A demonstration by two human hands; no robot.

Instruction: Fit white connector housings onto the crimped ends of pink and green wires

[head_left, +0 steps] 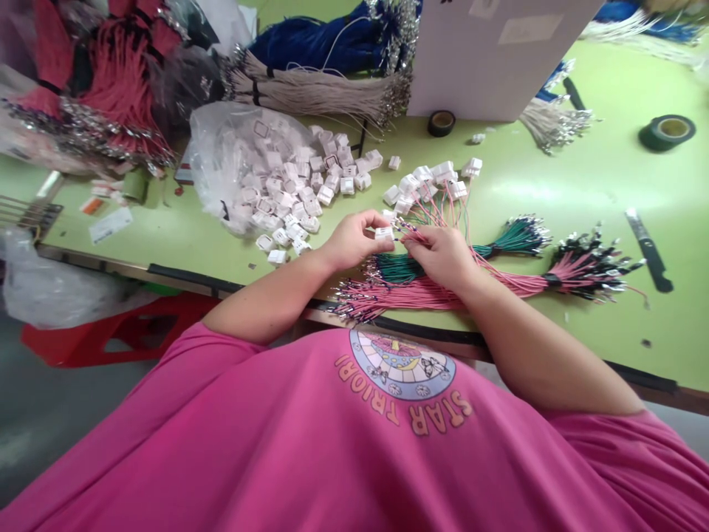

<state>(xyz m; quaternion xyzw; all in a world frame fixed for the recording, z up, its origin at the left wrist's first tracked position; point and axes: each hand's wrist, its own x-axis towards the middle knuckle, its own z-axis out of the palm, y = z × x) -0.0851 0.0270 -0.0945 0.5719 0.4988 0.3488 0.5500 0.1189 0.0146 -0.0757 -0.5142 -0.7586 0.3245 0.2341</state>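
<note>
My left hand [354, 238] pinches a white plastic connector housing [383, 233] between thumb and fingers. Just to its right, my right hand [440, 251] is closed on several pink wires [413, 233] whose crimped metal ends point toward the housing. Whether any end sits inside the housing I cannot tell. Beneath my hands lie a bundle of pink wires [399, 294] and a bundle of green wires [399, 268]. Beyond my right hand, white housings with wires attached [443, 173] lie in a cluster.
Loose white housings [299, 196] spill from a clear plastic bag [213, 159]. Behind stand white wire bundles [315, 92], blue wire bundles [332, 41] and a pale box [476, 59]. Black tape rolls [668, 133] and a knife [648, 251] lie to the right. A red stool [122, 332] is below left.
</note>
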